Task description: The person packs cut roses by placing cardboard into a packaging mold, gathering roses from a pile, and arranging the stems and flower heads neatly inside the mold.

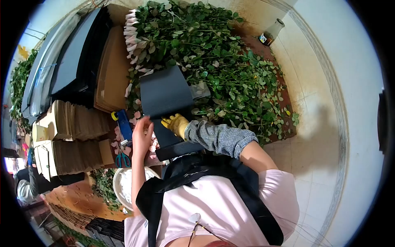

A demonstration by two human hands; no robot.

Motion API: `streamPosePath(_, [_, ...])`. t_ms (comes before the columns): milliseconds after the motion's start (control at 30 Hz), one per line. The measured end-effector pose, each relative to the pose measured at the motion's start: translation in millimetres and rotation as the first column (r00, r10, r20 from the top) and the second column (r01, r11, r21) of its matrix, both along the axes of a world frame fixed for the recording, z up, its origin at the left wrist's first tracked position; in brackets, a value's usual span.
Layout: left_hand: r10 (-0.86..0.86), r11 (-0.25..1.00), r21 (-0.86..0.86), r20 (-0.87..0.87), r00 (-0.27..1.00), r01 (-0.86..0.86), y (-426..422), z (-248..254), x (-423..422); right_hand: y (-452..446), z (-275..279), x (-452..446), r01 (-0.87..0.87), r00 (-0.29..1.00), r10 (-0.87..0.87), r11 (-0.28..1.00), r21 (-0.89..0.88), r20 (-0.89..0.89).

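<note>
My left hand [142, 133] is bare and raised at the left edge of a dark grey sheet [166, 92], its fingers stretched and the thumb apart. Nothing shows in it. My right hand [176, 125] wears a yellow glove, with a checked sleeve up the forearm. Its fingers lie spread over the sheet's lower part, just below the crease. The sheet's upper part rises in a curve beyond the hands. A dark padded bar [179, 150] lies nearer my body. Pink petals [154, 144] show beside my left hand.
Leafy rose stems [205, 53] with wrapped heads [131, 35] pile up ahead. Cardboard stacks [78, 119], dark boards [78, 49], a blue tape dispenser [124, 124] and teal scissors [122, 159] are on the left. A white tub [119, 187] stands below; a bottle [271, 32] is far right. Another person [26, 187] is at far left.
</note>
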State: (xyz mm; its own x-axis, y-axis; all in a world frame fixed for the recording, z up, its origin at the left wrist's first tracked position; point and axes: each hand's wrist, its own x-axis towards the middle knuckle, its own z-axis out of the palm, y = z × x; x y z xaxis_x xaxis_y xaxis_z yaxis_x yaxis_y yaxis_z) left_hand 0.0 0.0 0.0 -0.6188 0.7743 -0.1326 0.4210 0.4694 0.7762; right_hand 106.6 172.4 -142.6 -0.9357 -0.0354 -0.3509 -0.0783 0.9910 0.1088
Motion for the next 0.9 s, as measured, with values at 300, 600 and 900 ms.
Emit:
streamPosePath(300, [-0.262, 0.965, -0.207, -0.700, 0.664, 0.163, 92.5, -52.1, -8.1, -6.8, 95.2, 16.9, 0.028, 1.000, -0.027, 0.998, 0.056, -0.009])
streamPosePath(600, [0.280, 0.871, 0.490, -0.434, 0.856, -0.037, -16.8, -5.2, -1.2, 5.2, 59.4, 9.6, -0.019, 0.997, 0.021, 0.999, -0.030, 0.074])
streamPosePath(900, [0.607, 0.725, 0.128, -0.585, 0.538, -0.677, -200.7, -159.9, -101.3, 0.6, 57.4, 22.3, -0.069, 0.997, 0.070, 0.998, -0.012, 0.031])
